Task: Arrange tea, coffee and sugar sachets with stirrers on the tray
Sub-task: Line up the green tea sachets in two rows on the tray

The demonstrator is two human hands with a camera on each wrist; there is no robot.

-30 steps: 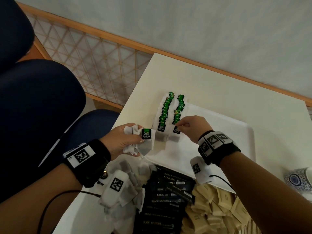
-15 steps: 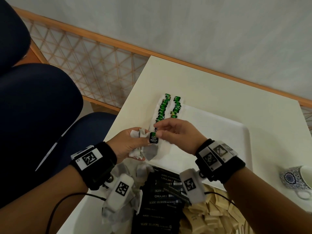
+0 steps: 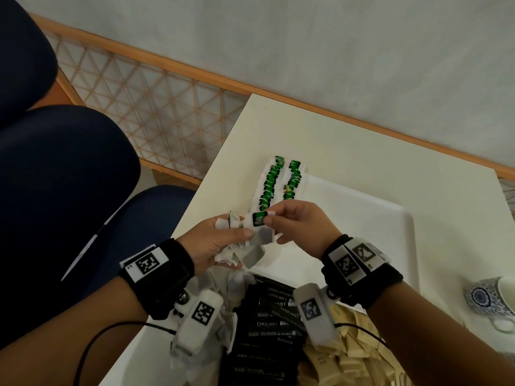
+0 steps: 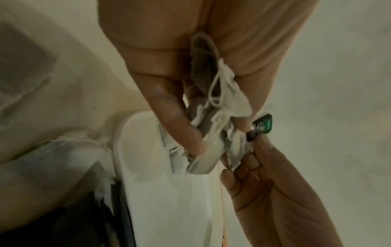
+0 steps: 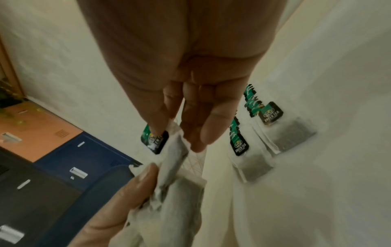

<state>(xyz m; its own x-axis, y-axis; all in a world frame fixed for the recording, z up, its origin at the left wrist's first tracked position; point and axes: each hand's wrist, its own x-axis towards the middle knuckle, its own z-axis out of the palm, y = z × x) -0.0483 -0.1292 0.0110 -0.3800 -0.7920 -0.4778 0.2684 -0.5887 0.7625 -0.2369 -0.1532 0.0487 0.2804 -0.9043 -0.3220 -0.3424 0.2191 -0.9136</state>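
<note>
My left hand (image 3: 223, 240) grips a bunch of white tea bags (image 3: 252, 253) just above the near left corner of the white tray (image 3: 362, 218). With thumb and fingers, my right hand (image 3: 281, 221) pinches the top tea bag by its green-and-black tag (image 3: 259, 219) (image 4: 261, 127) (image 5: 155, 142). Two rows of tea bags with green tags (image 3: 278, 185) (image 5: 260, 120) lie along the tray's left side. Black coffee sachets (image 3: 267, 330) and tan sugar sachets (image 3: 359, 363) are heaped at the table's near edge.
A patterned blue-and-white cup (image 3: 493, 302) stands at the right of the tray. Loose tea bags (image 3: 223, 288) lie under my left wrist. Dark blue chairs (image 3: 69, 176) stand to the left of the table. The tray's right part (image 3: 376, 246) is bare.
My right hand left the second row on the tray, came back to the left hand and took hold of the tagged tea bag on top of the bunch.
</note>
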